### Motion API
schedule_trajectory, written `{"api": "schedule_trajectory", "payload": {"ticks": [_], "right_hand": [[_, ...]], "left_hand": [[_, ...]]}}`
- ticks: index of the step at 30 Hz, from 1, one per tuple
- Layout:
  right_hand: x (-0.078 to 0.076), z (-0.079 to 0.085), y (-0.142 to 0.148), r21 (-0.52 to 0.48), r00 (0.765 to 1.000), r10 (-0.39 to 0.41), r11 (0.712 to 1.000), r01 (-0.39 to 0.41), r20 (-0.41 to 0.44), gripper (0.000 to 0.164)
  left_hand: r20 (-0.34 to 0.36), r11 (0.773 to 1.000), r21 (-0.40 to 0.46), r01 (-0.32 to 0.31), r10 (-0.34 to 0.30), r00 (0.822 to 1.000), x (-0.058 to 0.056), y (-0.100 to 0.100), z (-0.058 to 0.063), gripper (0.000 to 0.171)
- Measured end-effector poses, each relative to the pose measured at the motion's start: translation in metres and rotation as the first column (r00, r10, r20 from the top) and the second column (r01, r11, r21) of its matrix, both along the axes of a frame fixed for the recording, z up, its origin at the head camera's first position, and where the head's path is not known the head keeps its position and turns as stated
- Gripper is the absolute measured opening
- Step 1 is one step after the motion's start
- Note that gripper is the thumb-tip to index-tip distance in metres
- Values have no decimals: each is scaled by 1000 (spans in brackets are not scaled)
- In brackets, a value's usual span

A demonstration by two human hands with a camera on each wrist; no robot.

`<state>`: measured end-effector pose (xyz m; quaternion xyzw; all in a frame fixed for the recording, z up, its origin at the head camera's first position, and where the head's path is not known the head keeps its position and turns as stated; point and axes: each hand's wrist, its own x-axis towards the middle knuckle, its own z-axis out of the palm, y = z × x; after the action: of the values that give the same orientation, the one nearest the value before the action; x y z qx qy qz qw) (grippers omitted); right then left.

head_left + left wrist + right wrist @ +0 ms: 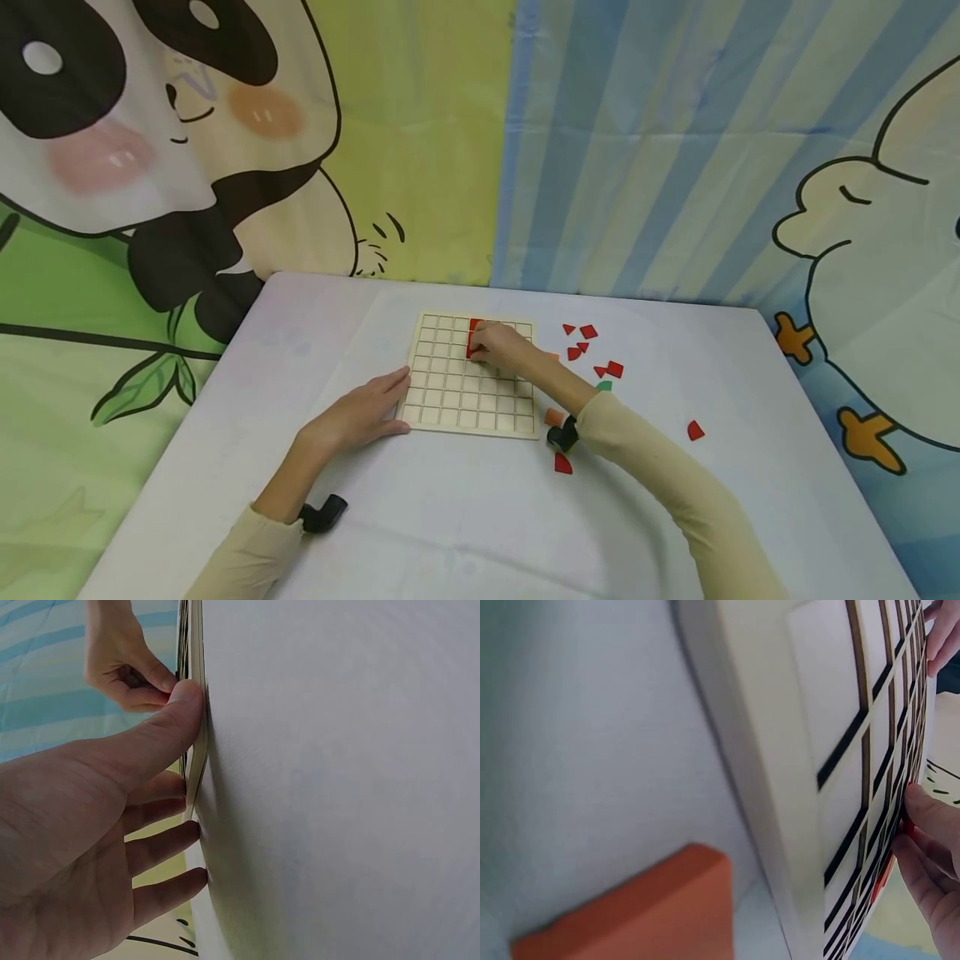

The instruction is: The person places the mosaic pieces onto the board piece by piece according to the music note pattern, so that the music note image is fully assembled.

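A wooden grid board point(442, 398) with square cells lies on the table. My left hand point(363, 412) rests against its left edge; in the left wrist view the thumb point(184, 694) touches the board's rim and the other fingers are spread. Over the upper middle of the grid, my right hand point(504, 346) pinches a small red piece point(908, 825) between thumb and finger, down at the cells. The piece's shape is mostly hidden by the fingers. Red pieces point(475, 323) sit in cells beside that hand.
Several loose red pieces point(588, 332) lie right of the board, with a green piece point(604, 386) and an orange piece point(554, 417) among them. One red piece point(696, 431) lies farther right, another point(563, 464) nearer me. A printed cloth point(427, 167) hangs behind the table.
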<state>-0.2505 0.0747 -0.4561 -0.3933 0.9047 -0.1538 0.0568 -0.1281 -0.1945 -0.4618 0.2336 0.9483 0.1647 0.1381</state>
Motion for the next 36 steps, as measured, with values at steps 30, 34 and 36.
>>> {"api": "schedule_trajectory", "payload": {"ticks": [30, 34, 36], "right_hand": [[-16, 16, 148, -31, 933, -345, 936, 350, 104, 39], [-20, 9, 174, 14, 878, -454, 889, 458, 152, 40], [-20, 7, 183, 33, 862, -481, 875, 483, 160, 39]], "left_hand": [[-8, 1000, -26, -9, 9, 1000, -1, 0, 1, 82], [-9, 1000, -16, -7, 7, 1000, -1, 0, 1, 82], [-10, 1000, -12, -1, 1, 1000, 0, 0, 0, 81]]}}
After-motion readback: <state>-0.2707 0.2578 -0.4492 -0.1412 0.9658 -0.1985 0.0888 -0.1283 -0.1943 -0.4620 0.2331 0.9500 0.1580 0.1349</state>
